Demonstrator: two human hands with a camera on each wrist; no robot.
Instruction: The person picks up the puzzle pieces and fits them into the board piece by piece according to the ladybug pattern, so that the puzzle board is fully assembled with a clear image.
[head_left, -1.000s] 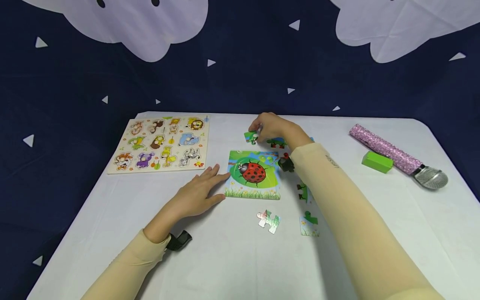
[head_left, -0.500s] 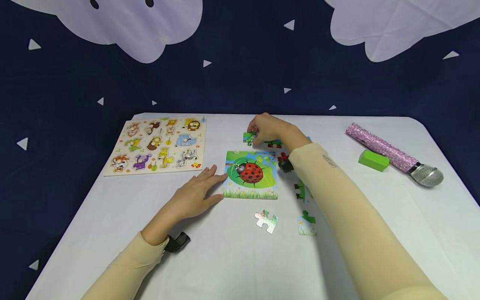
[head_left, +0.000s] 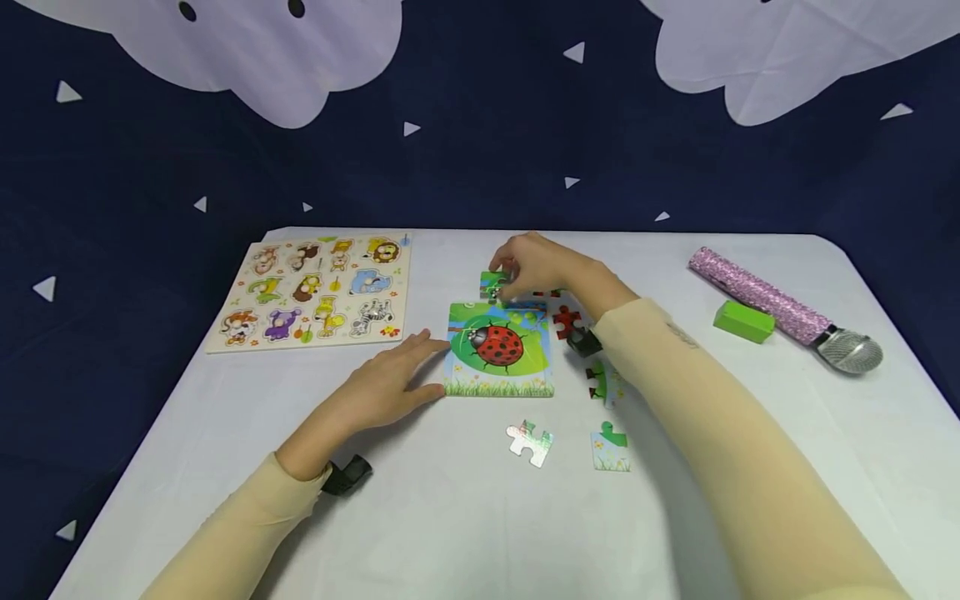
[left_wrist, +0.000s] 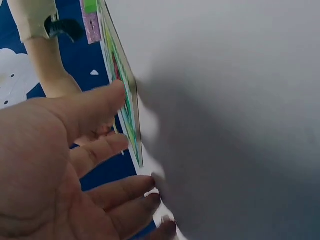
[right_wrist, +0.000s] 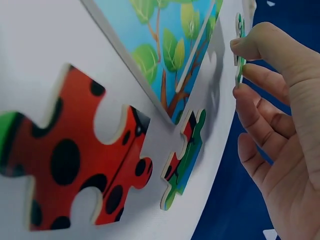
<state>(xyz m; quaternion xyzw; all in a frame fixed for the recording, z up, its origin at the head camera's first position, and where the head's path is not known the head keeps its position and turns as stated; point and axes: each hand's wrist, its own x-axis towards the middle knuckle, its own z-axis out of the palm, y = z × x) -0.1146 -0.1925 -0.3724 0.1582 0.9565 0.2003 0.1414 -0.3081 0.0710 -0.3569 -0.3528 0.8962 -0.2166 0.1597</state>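
The square ladybug board (head_left: 498,350) lies flat at the middle of the table. At its left edge rests my left hand (head_left: 378,387), fingers spread; the left wrist view shows the thumb and index finger (left_wrist: 100,150) against the board's side. My right hand (head_left: 543,265) pinches a green puzzle piece (head_left: 491,284) just beyond the board's far edge; in the right wrist view the piece (right_wrist: 240,50) is raised off the table between thumb and fingers. A red spotted piece (head_left: 566,322) lies right of the board, beside the right wrist.
More pieces lie right of the board (head_left: 597,382), near the front right (head_left: 611,450) and in front of it (head_left: 530,442). An animal puzzle board (head_left: 311,292) is at the back left. A green block (head_left: 744,322) and a pink microphone (head_left: 765,292) lie at the right.
My right hand has come slightly nearer the ladybug board with the green piece, uncovering more of the red spotted piece. My left hand stays at the board's left edge.
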